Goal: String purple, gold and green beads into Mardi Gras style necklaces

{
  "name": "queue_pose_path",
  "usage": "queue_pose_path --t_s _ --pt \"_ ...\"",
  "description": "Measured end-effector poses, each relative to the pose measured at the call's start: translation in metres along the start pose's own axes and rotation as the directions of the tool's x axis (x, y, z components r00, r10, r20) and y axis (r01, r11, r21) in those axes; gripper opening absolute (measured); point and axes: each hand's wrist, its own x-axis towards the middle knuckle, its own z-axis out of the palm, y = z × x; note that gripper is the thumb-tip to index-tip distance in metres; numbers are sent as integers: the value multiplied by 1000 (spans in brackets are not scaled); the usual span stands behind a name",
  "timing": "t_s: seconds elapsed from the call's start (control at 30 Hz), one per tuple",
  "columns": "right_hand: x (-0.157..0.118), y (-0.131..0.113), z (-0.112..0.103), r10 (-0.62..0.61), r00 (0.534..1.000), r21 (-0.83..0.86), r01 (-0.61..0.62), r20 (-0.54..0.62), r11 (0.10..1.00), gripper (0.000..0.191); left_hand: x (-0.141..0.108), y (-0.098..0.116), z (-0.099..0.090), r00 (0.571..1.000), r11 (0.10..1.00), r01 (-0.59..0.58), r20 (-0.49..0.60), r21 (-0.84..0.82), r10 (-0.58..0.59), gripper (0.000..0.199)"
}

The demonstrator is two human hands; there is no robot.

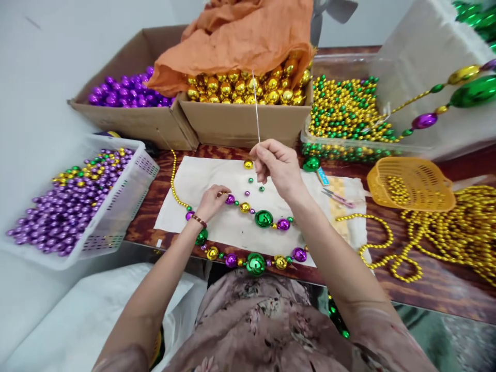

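Observation:
My right hand, raised over the white cloth, pinches a long thin needle that points upward. My left hand is closed at the left end of a bead strand of purple, gold and green beads; its fingertips are by a purple bead. A longer bead garland runs along the cloth's front edge and passes under my left wrist. Between my hands lie a few loose small beads and a gold bead. A large green bead sits right of my right hand.
Behind stand cardboard boxes of purple beads and gold beads, an orange cloth and a tub of small beads. A white basket is left. Scissors, a yellow basket and gold strands lie right.

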Motion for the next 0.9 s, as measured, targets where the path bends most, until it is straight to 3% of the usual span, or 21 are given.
queue_pose_path --t_s 0.2,0.43,0.63,0.73,0.8,0.83,0.9 --pt "-7 14 -6 36 997 -136 -27 66 990 27 4 -17 -2 993 997 72 98 -35 -68 14" --pt "-11 24 -12 22 1000 -147 -25 -21 989 18 0 -15 7 987 992 119 115 -48 -113 16" --pt "-41 44 -29 150 987 -46 -153 -50 987 25 7 -9 -5 991 999 16 131 37 -21 13" --pt "-58 64 -29 260 959 75 -252 -115 965 27 15 15 -15 995 984 -63 -72 168 76 19" --pt "-65 77 -27 363 921 122 -347 -142 930 22 23 49 -10 947 962 -173 -232 213 222 24" --pt "-66 82 -25 403 904 122 -388 -143 913 19 28 70 -1 914 938 -267 -250 222 320 24" --pt "-67 92 -23 438 888 66 -433 -141 899 12 43 113 30 843 848 -484 -147 215 518 22"
